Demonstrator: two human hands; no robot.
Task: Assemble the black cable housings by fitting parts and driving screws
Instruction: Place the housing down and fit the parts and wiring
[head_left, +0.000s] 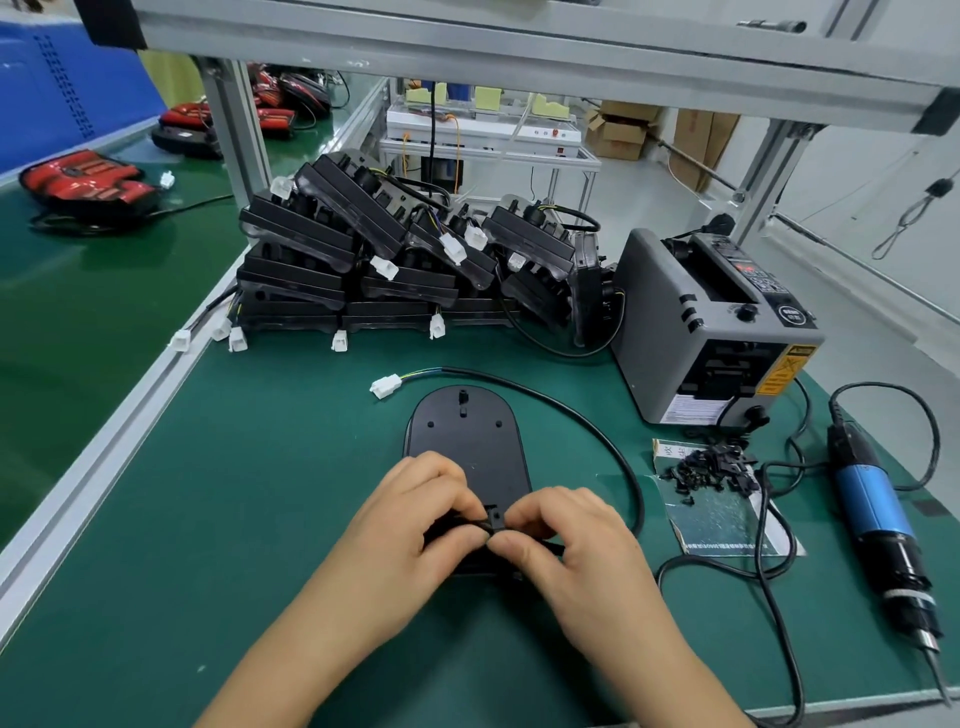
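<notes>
Off the table's left edge, on a green conveyor belt (78, 312), lie red-and-black units (88, 182) with trailing leads. At the far left corner of the table (260, 467), a pile of black housings (322, 249) leans in rough stacks, and their white connectors (236, 339) hang toward the mat.

Near the middle of the front edge lies the black oval housing (462, 436), flat, with its rounded end pointing away. Its matte face shows small holes and a keyhole-shaped slot near the far end. The near end is hidden under the hands.

The left hand (415, 519) rests on the near part of the housing with its fingers curled tightly, and it grips the cable (597, 431) where it crosses that end. Fingertip to fingertip with it, the right hand (566, 540) is curled as well. Its thumb and forefinger pinch a small black clip (496, 517) that sits on the cable. From there the cable loops right and back around the housing to a white plug (385, 386) lying beyond the housing's far end.

Toward the far right corner stands a grey tape dispenser (691, 332). Just in front of it, small black parts (711, 465) are heaped on a shiny bag (722, 519). Along the right edge lies a blue-and-black electric screwdriver (872, 514) with its bit pointing to the near corner.
</notes>
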